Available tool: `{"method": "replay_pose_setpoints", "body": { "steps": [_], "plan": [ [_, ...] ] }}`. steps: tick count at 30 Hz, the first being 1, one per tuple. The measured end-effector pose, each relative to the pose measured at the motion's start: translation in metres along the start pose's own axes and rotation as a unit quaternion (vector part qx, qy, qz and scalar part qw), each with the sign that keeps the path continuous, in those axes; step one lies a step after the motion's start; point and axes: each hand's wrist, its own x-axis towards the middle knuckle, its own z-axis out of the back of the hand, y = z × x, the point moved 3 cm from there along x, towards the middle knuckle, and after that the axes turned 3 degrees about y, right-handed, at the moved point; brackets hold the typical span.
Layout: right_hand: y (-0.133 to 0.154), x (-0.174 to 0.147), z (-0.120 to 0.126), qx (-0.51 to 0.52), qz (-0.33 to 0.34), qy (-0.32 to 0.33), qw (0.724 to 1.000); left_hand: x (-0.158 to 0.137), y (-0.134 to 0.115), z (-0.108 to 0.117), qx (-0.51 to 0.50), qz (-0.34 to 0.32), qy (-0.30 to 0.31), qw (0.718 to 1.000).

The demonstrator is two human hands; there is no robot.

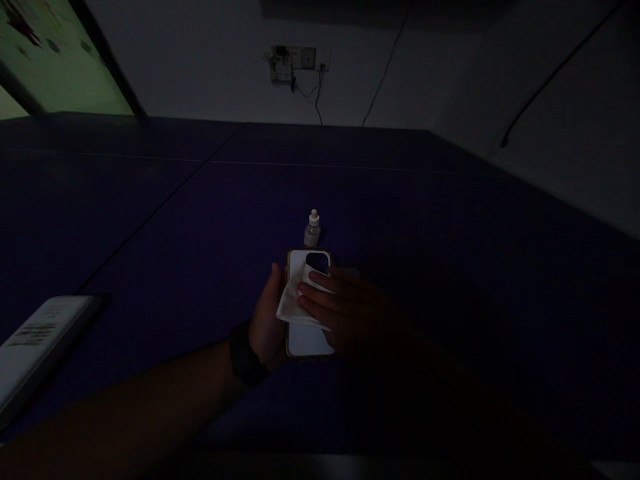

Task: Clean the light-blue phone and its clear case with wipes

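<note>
A phone case (307,341) with a pale back and a dark rim lies along the middle of the view; a dark camera cutout shows at its far end, and whether a phone sits inside I cannot tell. My left hand (269,325), with a black watch on the wrist, grips its left edge. Under the fingers of my right hand (345,307) a white cloth (295,303) is pressed flat on the case's back. Just beyond the case stands a small clear dropper bottle (313,230) with a white cap.
A dark blue table (200,220) stretches to a pale wall. On the left lies a white box-like object (43,333) with dark print. Wall sockets (303,59) with hanging cords are at the back, and a greenish lit window (75,63) is at upper left. The room is dim.
</note>
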Motion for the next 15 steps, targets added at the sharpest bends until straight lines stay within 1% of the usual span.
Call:
{"method": "replay_pose_setpoints", "body": {
  "steps": [3,5,6,8,10,12,13,15],
  "plan": [
    [0.005,0.002,-0.004,0.040,0.049,0.010,0.998,0.002,0.001,0.005,-0.033,0.022,0.028,0.999],
    [0.005,0.000,-0.001,0.069,0.065,-0.001,0.996,0.004,0.002,0.005,-0.018,0.015,0.052,0.998],
    [0.004,-0.003,0.001,0.079,0.061,-0.015,0.995,0.004,0.001,0.004,-0.001,0.007,0.052,0.999],
    [-0.002,-0.007,0.008,0.089,0.019,-0.050,0.995,0.004,0.000,0.003,0.043,-0.012,0.039,0.998],
    [-0.008,-0.013,0.019,0.081,-0.055,-0.099,0.990,0.002,-0.001,0.002,0.096,-0.015,0.024,0.995],
    [-0.013,-0.017,0.031,0.044,-0.117,-0.151,0.981,0.001,-0.001,0.002,0.133,-0.009,0.027,0.991],
    [-0.014,-0.018,0.036,0.016,-0.128,-0.166,0.978,0.000,-0.001,0.002,0.143,-0.006,0.032,0.989],
    [-0.013,-0.018,0.041,-0.034,-0.109,-0.165,0.980,0.000,-0.001,0.003,0.144,-0.011,0.039,0.989]
  ]
}}
